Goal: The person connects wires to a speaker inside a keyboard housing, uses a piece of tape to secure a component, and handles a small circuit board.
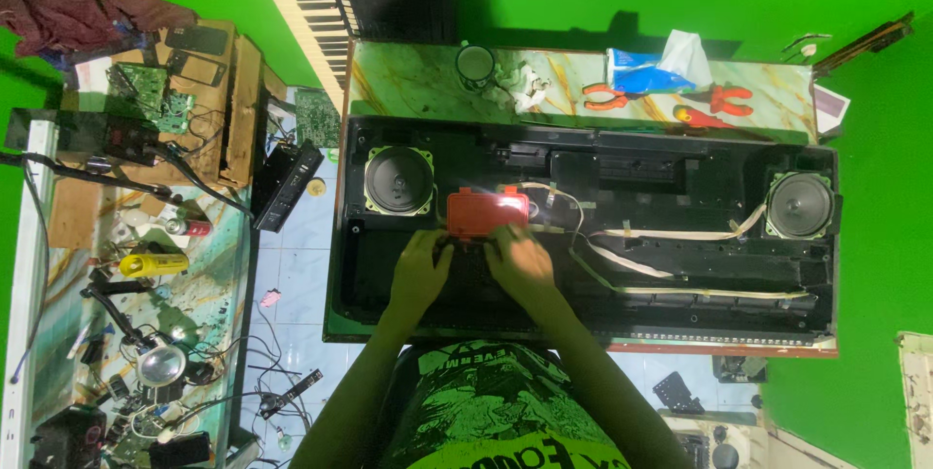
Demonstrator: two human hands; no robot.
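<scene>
Left of the opened black keyboard case (pixel 389 309), a cluttered workbench (pixel 209 279) carries a yellow tool (pixel 154 264). Inside the case sits a round speaker (pixel 398 180). Just right of it the left hand (pixel 421 266) and right hand (pixel 518 260) rest side by side, fingers curled down onto the case floor below a red box (pixel 487 213); whether they grasp anything I cannot tell. Farther right, white ribbon cables (pixel 680 234) run toward a second speaker (pixel 800 205).

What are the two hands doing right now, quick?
Left hand: fingers curled down inside the open black keyboard case, below the red box; any grip is hidden.
Right hand: same spot, touching the red box's lower edge; grip cannot be told.
</scene>
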